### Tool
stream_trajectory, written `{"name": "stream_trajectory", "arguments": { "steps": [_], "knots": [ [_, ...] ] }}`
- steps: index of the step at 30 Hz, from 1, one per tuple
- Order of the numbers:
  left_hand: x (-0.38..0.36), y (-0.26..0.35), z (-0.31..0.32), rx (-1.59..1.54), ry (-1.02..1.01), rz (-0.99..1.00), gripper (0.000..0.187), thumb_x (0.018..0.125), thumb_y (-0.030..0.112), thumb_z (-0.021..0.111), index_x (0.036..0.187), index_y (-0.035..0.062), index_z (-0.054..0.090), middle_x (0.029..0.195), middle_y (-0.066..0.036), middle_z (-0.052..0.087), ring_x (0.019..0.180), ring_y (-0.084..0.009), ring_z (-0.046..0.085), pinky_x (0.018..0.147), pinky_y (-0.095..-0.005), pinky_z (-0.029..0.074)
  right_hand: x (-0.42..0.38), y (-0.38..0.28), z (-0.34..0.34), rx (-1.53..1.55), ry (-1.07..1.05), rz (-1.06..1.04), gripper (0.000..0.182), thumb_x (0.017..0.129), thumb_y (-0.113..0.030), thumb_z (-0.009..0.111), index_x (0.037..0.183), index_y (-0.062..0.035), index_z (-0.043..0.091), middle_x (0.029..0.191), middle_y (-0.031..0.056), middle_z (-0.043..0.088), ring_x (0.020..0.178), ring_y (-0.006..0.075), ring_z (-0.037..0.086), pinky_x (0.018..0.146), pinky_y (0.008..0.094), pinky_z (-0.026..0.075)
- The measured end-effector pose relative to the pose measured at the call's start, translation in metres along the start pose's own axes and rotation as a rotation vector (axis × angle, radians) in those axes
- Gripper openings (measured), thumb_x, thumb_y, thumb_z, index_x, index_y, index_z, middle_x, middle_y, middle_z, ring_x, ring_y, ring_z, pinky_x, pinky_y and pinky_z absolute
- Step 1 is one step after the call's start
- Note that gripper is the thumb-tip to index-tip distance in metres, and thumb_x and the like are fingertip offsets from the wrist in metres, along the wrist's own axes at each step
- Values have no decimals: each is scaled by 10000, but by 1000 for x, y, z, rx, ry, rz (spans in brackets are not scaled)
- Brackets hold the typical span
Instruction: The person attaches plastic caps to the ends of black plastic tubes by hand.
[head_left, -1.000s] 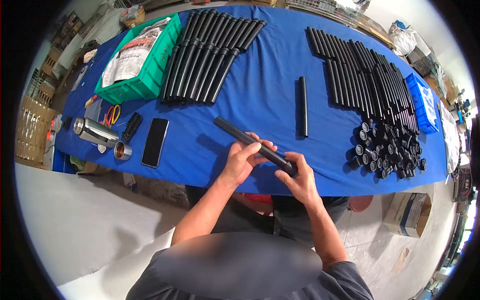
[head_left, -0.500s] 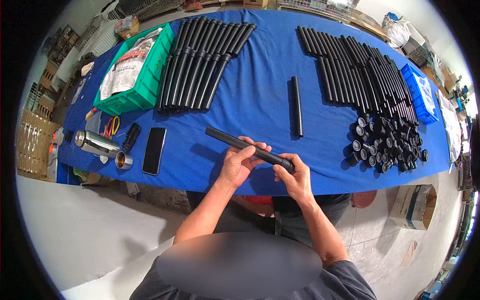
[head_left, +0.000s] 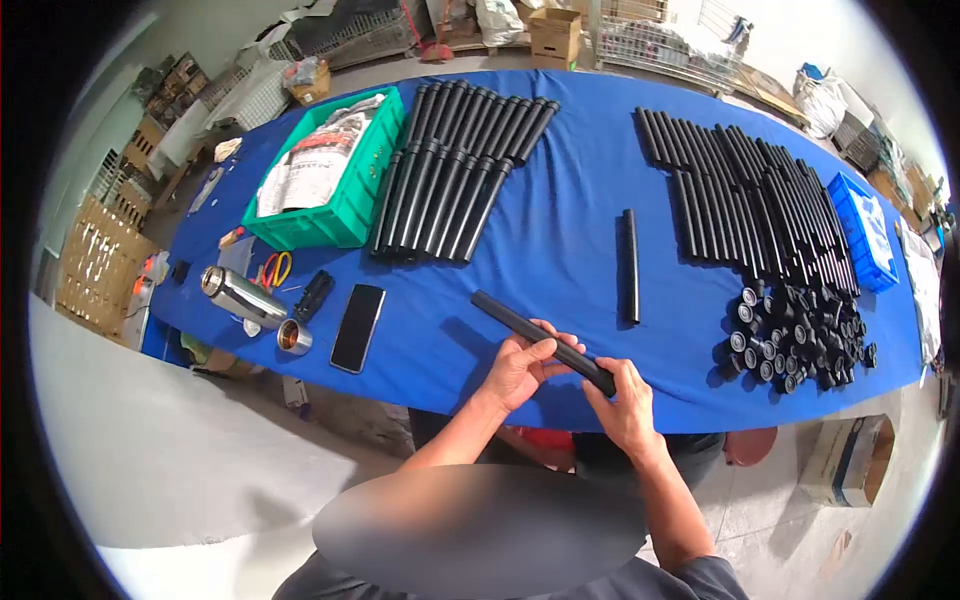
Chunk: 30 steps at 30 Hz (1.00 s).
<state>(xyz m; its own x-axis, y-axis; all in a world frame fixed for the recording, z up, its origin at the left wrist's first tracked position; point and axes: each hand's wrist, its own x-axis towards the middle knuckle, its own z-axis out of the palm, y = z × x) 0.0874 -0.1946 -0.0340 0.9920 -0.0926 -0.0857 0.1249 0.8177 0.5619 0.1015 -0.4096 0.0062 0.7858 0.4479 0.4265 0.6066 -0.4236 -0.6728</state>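
Black plastic, a long tube (head_left: 540, 341), lies slantwise across both my hands just above the near edge of the blue table (head_left: 560, 230). My left hand (head_left: 527, 365) wraps around its middle, fingers curled over the top. My right hand (head_left: 625, 402) is clenched around the near end, where the tube looks capped, though my fingers hide most of that end.

The far end of the tube points up and left, toward the phone (head_left: 358, 327) and the neat stack of finished-looking tubes (head_left: 455, 180). 1 single tube (head_left: 630, 265) lies alone just beyond my hands, and a heap of small black caps (head_left: 800, 325) sits well to the right, in front of another long row of tubes (head_left: 750, 200).

The risk, as I judge it, sits at the near end. If I twist with the tube tilted, the end piece could seat crooked or pop free and roll off the table edge. A loose left grip would let the far end swing down toward the phone.
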Motion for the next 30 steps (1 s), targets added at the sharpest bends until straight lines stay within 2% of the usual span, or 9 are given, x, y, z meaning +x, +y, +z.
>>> {"name": "stream_trajectory", "arguments": {
  "steps": [1, 4, 5, 8, 11, 14, 17, 22, 30],
  "knots": [
    [0, 0, 0, -13, -7, -2, 194, 972, 92, 708, 1153, 112, 640, 1201, -180, 707, 1208, -373, 671, 1008, -546, 589, 4, -6, -4, 22, -14, 37, 384, 867, -93, 805, 1183, 24, 621, 977, 196, 665, 838, 354, 684, 687, 401, 552],
    [-1, 1, -1, -26, -14, -4, 200, 970, 84, 708, 1152, 111, 631, 1198, -181, 706, 1226, -371, 660, 1028, -545, 577, 6, -6, -6, 812, -174, 794, 384, 875, -101, 799, 1194, 33, 633, 963, 190, 674, 826, 336, 683, 693, 387, 543],
    [-1, 1, 0, -26, -25, 2, 200, 970, 83, 707, 1154, 111, 632, 1202, -183, 705, 1230, -370, 658, 1032, -543, 575, 7, -6, -6, 767, -181, 784, 391, 892, -96, 778, 1226, 39, 624, 960, 192, 680, 841, 336, 682, 722, 394, 541],
    [1, 0, -2, -54, -46, 5, 199, 977, 78, 698, 1161, 111, 632, 1214, -185, 704, 1239, -368, 653, 1048, -535, 564, 3, -1, -2, 242, -127, 307, 374, 895, -91, 772, 1216, 28, 622, 960, 190, 675, 844, 355, 675, 738, 406, 537],
    [2, -1, -3, -58, -30, -4, 205, 984, 68, 687, 1176, 114, 630, 1228, -183, 703, 1242, -366, 652, 1061, -528, 555, 3, -3, 2, 88, -19, 106, 356, 886, -95, 779, 1187, 20, 628, 948, 194, 661, 831, 368, 666, 728, 412, 530],
    [3, -2, -3, -42, -31, 5, 198, 989, 64, 679, 1171, 116, 623, 1208, -173, 711, 1234, -360, 658, 1057, -517, 559, -3, -1, 9, 106, 28, 95, 340, 877, -101, 788, 1159, 13, 636, 937, 195, 647, 819, 376, 656, 721, 425, 517],
    [0, -3, -1, -24, -24, 18, 180, 992, 63, 674, 1154, 116, 614, 1175, -163, 721, 1217, -351, 670, 1038, -504, 575, -1, -3, 2, 184, -96, 262, 333, 879, -95, 783, 1157, 18, 638, 931, 197, 642, 812, 376, 653, 715, 434, 511],
    [0, -3, 2, -3, 15, 49, 168, 991, 59, 672, 1139, 109, 610, 1157, -156, 726, 1185, -344, 689, 987, -483, 612, 1, 3, 7, 174, -79, 234, 338, 875, -86, 781, 1161, 19, 636, 932, 192, 644, 809, 371, 652, 712, 435, 509],
    [0, -4, -1, -29, 13, 32, 171, 988, 52, 671, 1140, 108, 617, 1171, -159, 721, 1216, -356, 669, 1031, -498, 585, 2, -3, 6, 90, -44, 170, 333, 862, -89, 792, 1135, 17, 633, 938, 189, 651, 821, 369, 663, 712, 432, 514]
  ]
}}
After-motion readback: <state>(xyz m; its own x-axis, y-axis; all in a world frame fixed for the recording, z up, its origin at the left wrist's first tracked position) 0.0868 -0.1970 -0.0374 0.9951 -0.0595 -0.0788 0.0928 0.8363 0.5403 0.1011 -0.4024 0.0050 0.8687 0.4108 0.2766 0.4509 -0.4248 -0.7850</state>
